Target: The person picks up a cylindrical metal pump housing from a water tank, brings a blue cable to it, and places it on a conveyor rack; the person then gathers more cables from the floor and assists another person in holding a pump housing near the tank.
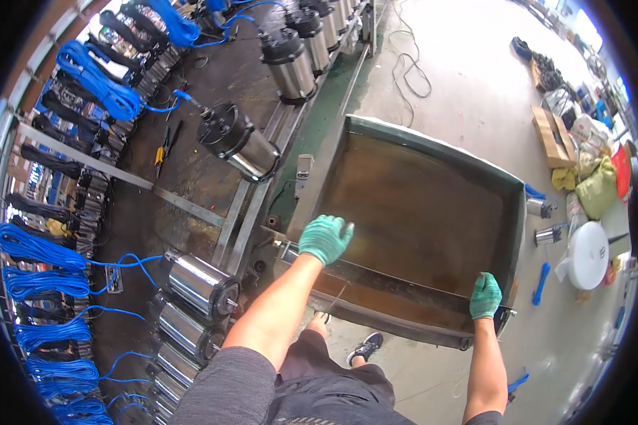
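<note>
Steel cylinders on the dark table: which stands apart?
The single cylinder midway along the table; others sit together in a far row and a near row.

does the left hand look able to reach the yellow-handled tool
Probably not without leaning: the left hand is over the tank, with metal rails and dark worktop between it and the yellow-handled tool.
</note>
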The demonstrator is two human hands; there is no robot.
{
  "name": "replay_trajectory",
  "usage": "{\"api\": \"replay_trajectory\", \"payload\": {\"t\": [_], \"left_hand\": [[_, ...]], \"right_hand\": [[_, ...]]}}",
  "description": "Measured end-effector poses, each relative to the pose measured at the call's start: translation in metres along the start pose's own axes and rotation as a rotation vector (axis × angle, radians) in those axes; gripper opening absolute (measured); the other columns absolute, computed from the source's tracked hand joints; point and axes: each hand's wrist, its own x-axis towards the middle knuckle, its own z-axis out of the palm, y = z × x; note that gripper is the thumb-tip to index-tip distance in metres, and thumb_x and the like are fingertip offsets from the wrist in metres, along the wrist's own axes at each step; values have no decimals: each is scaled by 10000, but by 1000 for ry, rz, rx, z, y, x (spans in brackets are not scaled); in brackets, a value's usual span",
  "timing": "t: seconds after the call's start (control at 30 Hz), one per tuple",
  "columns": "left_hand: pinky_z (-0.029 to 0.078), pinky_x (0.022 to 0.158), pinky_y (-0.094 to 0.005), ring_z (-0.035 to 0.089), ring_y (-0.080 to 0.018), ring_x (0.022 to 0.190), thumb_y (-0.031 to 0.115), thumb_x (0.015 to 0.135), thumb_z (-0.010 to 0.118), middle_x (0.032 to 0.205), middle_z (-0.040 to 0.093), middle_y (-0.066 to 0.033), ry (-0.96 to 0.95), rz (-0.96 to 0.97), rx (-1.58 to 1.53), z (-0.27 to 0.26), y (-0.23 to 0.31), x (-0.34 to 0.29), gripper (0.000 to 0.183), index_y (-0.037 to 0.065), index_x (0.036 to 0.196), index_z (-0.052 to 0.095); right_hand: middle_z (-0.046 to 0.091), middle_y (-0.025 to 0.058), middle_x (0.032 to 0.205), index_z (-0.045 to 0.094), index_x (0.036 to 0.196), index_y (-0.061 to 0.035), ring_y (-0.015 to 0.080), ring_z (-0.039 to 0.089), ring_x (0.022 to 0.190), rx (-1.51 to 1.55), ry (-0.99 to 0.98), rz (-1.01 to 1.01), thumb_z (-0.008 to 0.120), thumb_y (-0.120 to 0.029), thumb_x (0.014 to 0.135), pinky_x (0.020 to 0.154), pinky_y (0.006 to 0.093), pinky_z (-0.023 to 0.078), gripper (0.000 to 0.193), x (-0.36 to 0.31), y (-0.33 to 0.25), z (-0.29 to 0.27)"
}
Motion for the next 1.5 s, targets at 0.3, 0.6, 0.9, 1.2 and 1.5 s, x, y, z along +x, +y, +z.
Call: {"api": "replay_trajectory", "payload": {"t": [0.3,0.6,0.9,1.2,1.5], "left_hand": [[519,728,-505,652,-394,772,415,980,548,775,675,-180,-71,-79,109,-4,1,28,406,75,789,661],[519,736,-488,654,-417,792,453,969,577,808,679,-217,-208,-109,169,-12,-10,88,434,57,824,682],[490,674,-484,620,-426,738,407,972,578,750,649,-204,-62,-59,110,-6,1,123,413,49,779,647],[520,747,-473,657,-391,810,460,971,550,831,686,-183,-102,-98,94,-7,0,145,443,66,809,671],[509,710,-488,648,-404,792,456,951,584,798,674,-188,26,-66,90,-5,-3,150,433,69,769,657]], "right_hand": [[566,153,638,553,701,-116,393,560,547,-57,144,-29,528,-344,1015,500,469,441,388,16,-23,4],[560,125,629,538,678,-123,362,567,545,-44,155,38,564,-330,992,493,447,446,377,34,-44,16],[588,143,649,538,653,-119,384,591,570,-78,217,52,547,-379,997,521,479,468,431,106,-30,27],[634,172,681,602,709,-122,414,625,642,-143,118,95,485,-437,1011,572,508,493,451,152,-29,37],[664,216,764,655,779,-113,451,640,728,-162,57,103,454,-457,1010,664,547,512,460,173,-28,35]]}}
